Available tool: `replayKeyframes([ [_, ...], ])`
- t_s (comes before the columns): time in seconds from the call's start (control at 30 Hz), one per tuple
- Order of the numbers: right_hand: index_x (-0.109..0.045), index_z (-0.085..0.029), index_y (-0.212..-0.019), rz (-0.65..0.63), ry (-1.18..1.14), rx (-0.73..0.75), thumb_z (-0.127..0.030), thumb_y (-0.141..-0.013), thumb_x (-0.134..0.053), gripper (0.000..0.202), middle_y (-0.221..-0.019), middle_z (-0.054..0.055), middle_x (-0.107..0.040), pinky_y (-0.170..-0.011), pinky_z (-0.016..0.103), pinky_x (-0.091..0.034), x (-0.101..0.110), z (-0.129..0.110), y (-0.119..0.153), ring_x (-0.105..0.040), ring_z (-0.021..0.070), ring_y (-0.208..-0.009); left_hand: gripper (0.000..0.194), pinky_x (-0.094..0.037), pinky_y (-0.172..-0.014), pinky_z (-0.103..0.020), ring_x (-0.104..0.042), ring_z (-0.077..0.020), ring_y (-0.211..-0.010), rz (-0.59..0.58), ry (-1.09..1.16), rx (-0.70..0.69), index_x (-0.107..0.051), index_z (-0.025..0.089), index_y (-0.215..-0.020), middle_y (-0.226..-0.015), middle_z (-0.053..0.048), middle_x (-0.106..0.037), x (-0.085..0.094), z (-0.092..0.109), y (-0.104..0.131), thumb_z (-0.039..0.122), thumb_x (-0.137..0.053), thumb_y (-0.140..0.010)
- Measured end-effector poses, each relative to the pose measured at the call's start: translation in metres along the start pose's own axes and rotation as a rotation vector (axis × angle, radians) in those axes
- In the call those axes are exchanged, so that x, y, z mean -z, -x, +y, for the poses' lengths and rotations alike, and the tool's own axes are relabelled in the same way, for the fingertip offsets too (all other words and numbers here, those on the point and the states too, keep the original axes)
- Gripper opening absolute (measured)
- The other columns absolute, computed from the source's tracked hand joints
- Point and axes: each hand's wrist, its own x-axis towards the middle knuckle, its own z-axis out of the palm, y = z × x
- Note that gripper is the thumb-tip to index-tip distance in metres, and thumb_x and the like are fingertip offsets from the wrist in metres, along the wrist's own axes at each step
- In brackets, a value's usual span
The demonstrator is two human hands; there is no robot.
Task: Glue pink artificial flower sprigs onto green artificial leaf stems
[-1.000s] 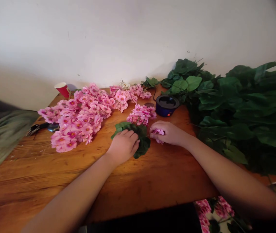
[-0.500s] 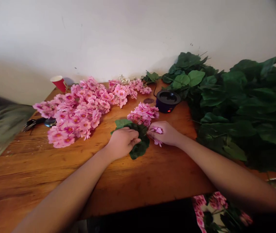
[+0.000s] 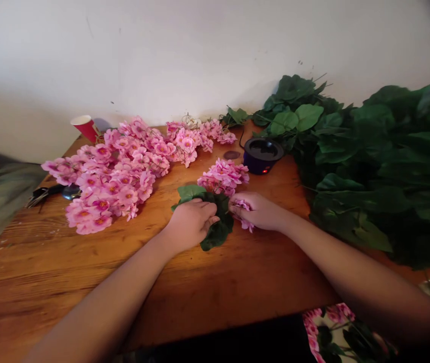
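1. Green leaf cluster is sitting mid-frame; left hand is gripping it, right hand is clutching pink petals.
2. Over-tight squeezing could be creasing petals.
3. Dark blue pot, right of centre, is standing nearby; careless reaching could be tipping it.
4. Pink bunch is crowding both hands' far side.

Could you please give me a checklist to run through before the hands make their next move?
1. Left hand on the green leaves: ok, gripping them.
2. Right hand holding a pink blossom: ok, partly covered.
3. Blossom joined to leaves: cannot tell, the hands hide it.
4. Red light on the dark pot lit: ok.
5. Pot apart from the leaf pile: cannot tell, they appear close.
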Motion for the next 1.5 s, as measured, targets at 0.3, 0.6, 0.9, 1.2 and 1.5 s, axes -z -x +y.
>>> replayKeyframes([
  [0.3,-0.061,-0.017,-0.085,-0.089,0.065,0.075,-0.031,-0.092,-0.056,0.016,-0.067,0.002,-0.066,-0.051,0.023,-0.05,0.009,0.001,0.0,-0.065,0.0141,-0.053,0.023,-0.033,-0.062,-0.031,-0.053,-0.0188,-0.068,0.009,-0.094,-0.029,-0.054,0.021,-0.076,-0.065,-0.001,-0.054,0.0,0.004,-0.001,0.028,-0.049,-0.098],
  [0.6,-0.06,-0.017,-0.082,0.008,-0.128,0.013,-0.033,-0.091,-0.058,0.019,-0.067,0.001,-0.066,-0.052,0.023,-0.051,-0.013,-0.003,0.006,-0.065,0.0141,-0.054,0.022,-0.032,-0.061,-0.029,-0.054,-0.0181,-0.068,0.01,0.025,0.032,-0.051,0.021,-0.072,-0.064,0.0,-0.051,0.0,-0.002,-0.002,0.023,-0.051,-0.094],
  [0.9,-0.06,-0.016,-0.085,-0.002,-0.221,-0.026,-0.036,-0.091,-0.058,0.021,-0.071,0.004,-0.07,-0.044,0.021,-0.05,-0.018,-0.006,0.005,-0.065,0.0139,-0.051,0.024,-0.033,-0.06,-0.027,-0.053,-0.0165,-0.067,0.021,0.146,0.053,-0.048,0.02,-0.067,-0.064,0.0,-0.051,0.001,-0.004,-0.002,0.019,-0.054,-0.09],
  [1.2,-0.056,-0.018,-0.083,0.002,-0.191,-0.046,-0.035,-0.09,-0.057,0.018,-0.068,0.003,-0.069,-0.043,0.021,-0.05,-0.021,-0.006,0.005,-0.065,0.0142,-0.05,0.021,-0.035,-0.06,-0.028,-0.054,-0.0171,-0.066,0.044,0.144,0.034,-0.049,0.02,-0.067,-0.063,0.0,-0.053,-0.001,-0.004,-0.002,0.012,-0.051,-0.086],
  [1.5,-0.056,-0.017,-0.088,0.018,-0.264,-0.049,-0.034,-0.089,-0.056,0.016,-0.068,0.002,-0.067,-0.044,0.025,-0.054,-0.026,-0.007,0.003,-0.066,0.0156,-0.051,0.021,-0.034,-0.06,-0.028,-0.055,-0.0167,-0.067,0.072,0.144,0.024,-0.048,0.02,-0.068,-0.062,0.0,-0.051,-0.004,-0.007,-0.001,0.008,-0.051,-0.084],
])
